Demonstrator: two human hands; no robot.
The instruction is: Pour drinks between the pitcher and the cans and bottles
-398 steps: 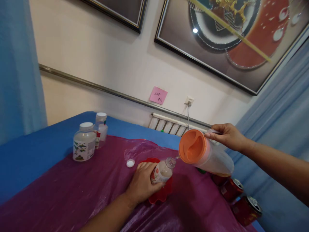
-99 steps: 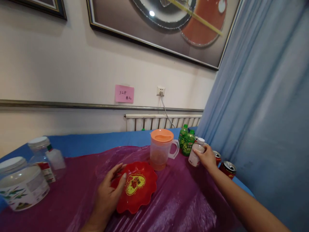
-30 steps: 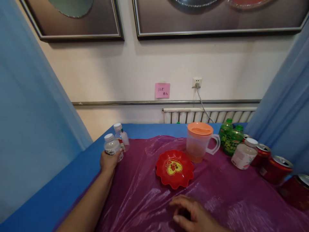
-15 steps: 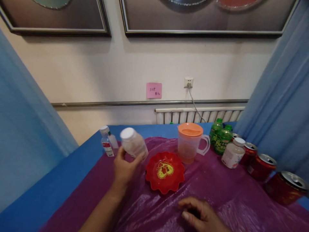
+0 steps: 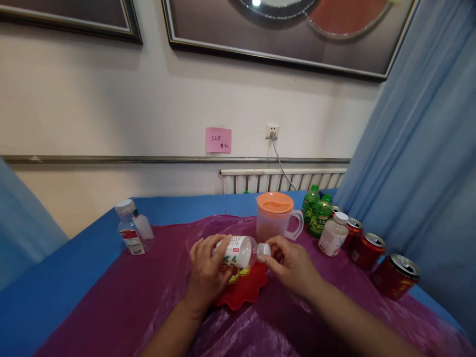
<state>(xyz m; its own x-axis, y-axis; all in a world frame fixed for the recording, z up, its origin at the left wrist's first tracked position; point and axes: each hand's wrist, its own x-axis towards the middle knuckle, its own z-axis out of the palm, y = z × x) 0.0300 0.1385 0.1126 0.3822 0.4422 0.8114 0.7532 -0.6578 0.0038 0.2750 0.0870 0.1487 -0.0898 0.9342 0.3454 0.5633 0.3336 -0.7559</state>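
Grips: clamping left hand (image 5: 206, 270) around sideways bottle (image 5: 238, 250) over red dish (image 5: 241, 293), pinching white cap (image 5: 264, 249) with right hand (image 5: 293, 265); reading "32" on pink note (image 5: 218, 140), failing on bottle label.

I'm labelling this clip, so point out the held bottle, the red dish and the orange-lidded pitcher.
bottle (image 5: 243, 251), head view, on its clear side.
red dish (image 5: 241, 296), head view, on its near rim.
orange-lidded pitcher (image 5: 274, 223), head view, on its translucent body.
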